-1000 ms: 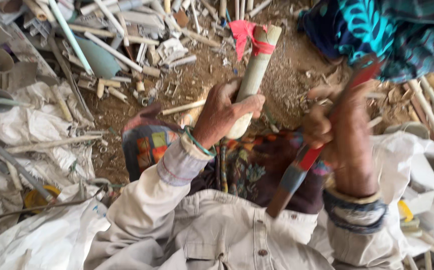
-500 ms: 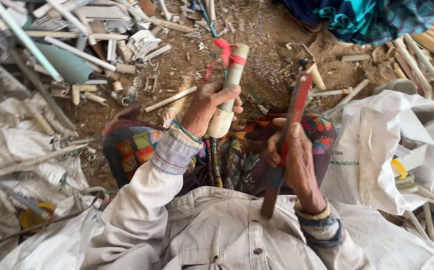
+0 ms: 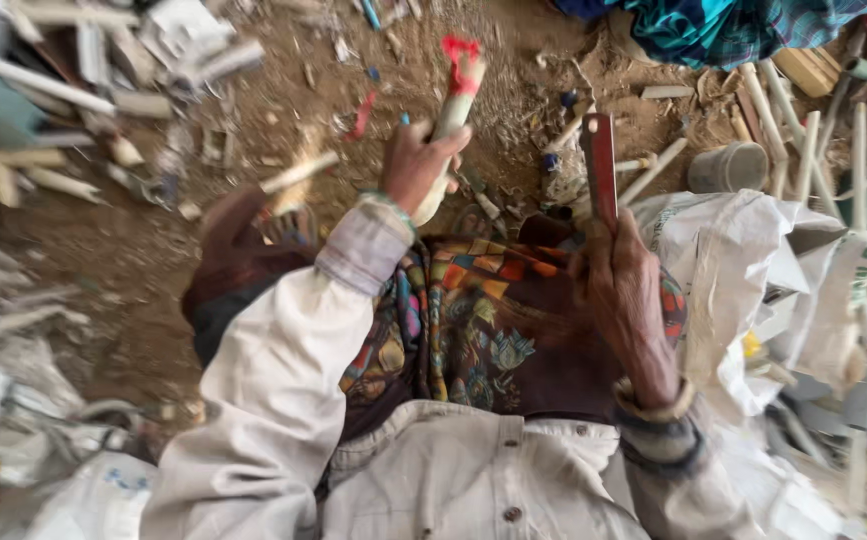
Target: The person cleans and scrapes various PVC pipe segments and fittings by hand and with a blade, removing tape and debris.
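Pale plastic pipe piece (image 3: 446, 130), red tape at far end, clamped in your left hand (image 3: 416, 165). Your right hand (image 3: 622, 290) closed on reddish flat blade (image 3: 600, 170), blade pointing away beyond fingers.

It looked like an outdoor scrap-sorting yard: bare dirt ground (image 3: 204, 250) strewn with cut plastic pipes (image 3: 784, 110) and white sacks (image 3: 744, 260).

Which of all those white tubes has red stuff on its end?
The pale tube in the left hand. Its upper end has red wrapping; the tubes lying around on the ground look plain.
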